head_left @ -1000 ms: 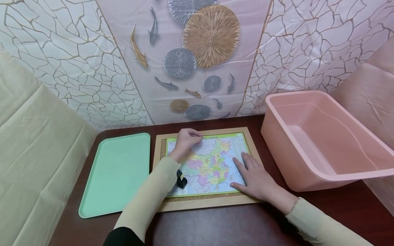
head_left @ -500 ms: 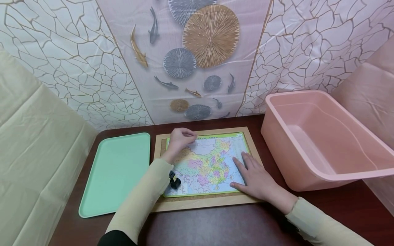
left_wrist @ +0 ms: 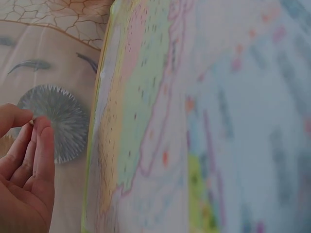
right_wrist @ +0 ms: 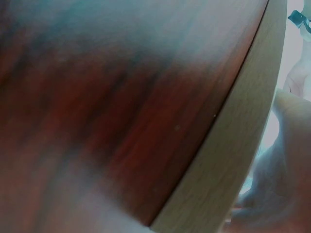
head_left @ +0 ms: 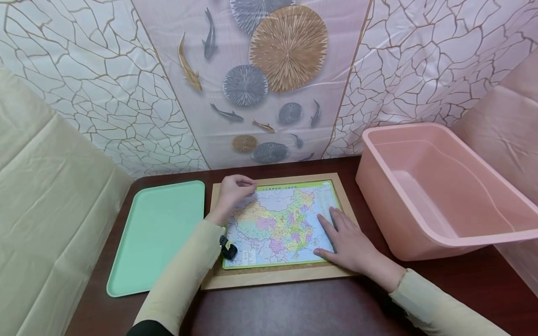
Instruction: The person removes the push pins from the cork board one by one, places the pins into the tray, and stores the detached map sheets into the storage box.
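Note:
My left hand (head_left: pixel 230 192) hovers at the upper left of a framed map of China (head_left: pixel 273 224), its thumb tip meeting its fingertips. In the left wrist view the left hand (left_wrist: pixel 29 165) pinches a tiny dark thing (left_wrist: pixel 33 122) too small to make out. The map has a lime-green border and lies inside a light wooden frame (head_left: pixel 277 280), a brown strip showing along its lower edge. With fingers spread, my right hand (head_left: pixel 349 245) rests on the lower right of map and frame. The right wrist view shows mostly the frame's side and the dark tabletop.
A mint-green tray (head_left: pixel 161 238) lies left of the frame. To the right stands a big pink plastic tub (head_left: pixel 391 210). The dark red-brown table (head_left: pixel 269 308) backs onto a patterned cloth (head_left: pixel 286 135). A black wrist camera (head_left: pixel 229 249) sits on the left wrist.
My left hand has slid leftward along the map's top edge, uncovering more of the printed title and the map's left part. The right hand stays where it was.

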The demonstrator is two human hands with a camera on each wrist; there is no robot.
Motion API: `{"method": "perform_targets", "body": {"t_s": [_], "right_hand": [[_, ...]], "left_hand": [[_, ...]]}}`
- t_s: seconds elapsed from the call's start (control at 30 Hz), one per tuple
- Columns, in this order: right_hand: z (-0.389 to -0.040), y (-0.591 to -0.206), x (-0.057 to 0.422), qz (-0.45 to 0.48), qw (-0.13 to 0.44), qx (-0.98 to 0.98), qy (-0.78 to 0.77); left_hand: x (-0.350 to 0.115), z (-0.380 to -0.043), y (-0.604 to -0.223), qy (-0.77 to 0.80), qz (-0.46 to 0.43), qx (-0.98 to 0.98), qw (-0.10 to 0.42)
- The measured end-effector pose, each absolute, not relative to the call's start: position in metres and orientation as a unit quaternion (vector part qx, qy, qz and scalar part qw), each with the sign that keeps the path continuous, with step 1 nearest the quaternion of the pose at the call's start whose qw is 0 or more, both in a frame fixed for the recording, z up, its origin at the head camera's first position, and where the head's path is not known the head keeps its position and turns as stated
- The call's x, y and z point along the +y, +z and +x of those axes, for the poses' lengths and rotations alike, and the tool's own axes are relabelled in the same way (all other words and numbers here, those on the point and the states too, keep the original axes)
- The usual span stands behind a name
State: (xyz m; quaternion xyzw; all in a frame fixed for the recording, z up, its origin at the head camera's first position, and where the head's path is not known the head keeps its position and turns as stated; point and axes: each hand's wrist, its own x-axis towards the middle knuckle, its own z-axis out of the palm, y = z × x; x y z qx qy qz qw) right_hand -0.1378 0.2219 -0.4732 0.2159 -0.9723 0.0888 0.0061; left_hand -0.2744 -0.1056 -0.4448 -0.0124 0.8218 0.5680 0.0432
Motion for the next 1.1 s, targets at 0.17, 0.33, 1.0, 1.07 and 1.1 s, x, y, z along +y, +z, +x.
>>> {"method": "perform_targets", "body": {"t_s": [0.17, 0.33, 1.0, 1.07, 1.1], "right_hand": [[-0.138, -0.477, 0.223, 0.222, 0.020, -0.970, 0.096], [-0.138, -0.474, 0.221, 0.217, 0.009, -0.972, 0.092], [-0.139, -0.473, 0.221, 0.214, 0.001, -0.973, 0.083], [-0.138, -0.472, 0.221, 0.213, 0.000, -0.973, 0.084], [-0.138, -0.472, 0.221, 0.213, 0.000, -0.973, 0.085]], "left_hand": [[-0.115, -0.272, -0.444, 0.569, -0.025, 0.821, 0.039], [-0.125, -0.270, -0.446, 0.571, -0.048, 0.819, 0.029], [-0.165, -0.262, -0.456, 0.611, -0.057, 0.790, 0.012], [-0.170, -0.261, -0.456, 0.607, -0.061, 0.792, 0.011], [-0.172, -0.261, -0.456, 0.608, -0.062, 0.791, 0.010]]}}
